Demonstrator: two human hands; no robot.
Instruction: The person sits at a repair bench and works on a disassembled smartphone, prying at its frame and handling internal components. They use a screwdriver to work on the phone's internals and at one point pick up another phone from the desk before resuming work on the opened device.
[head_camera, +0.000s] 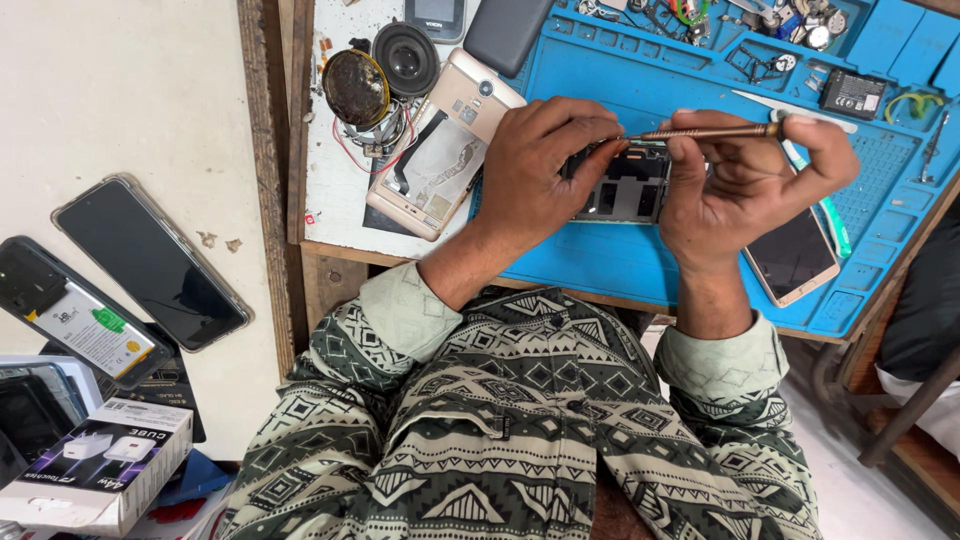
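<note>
My left hand (540, 170) presses down on an opened phone body (630, 185) lying on the blue repair mat (600, 70). My right hand (745, 180) holds a brown screwdriver (710, 131) level, its tip pointing left toward the phone's top edge by my left fingers. Most of the phone is hidden under both hands.
A gold phone back cover (445, 150) and two round speakers (380, 75) lie left of the mat. Another phone (795, 255) with a dark screen rests by my right wrist. Small parts fill the mat's trays (760, 30). More phones (150, 260) and a charger box (100, 460) sit far left.
</note>
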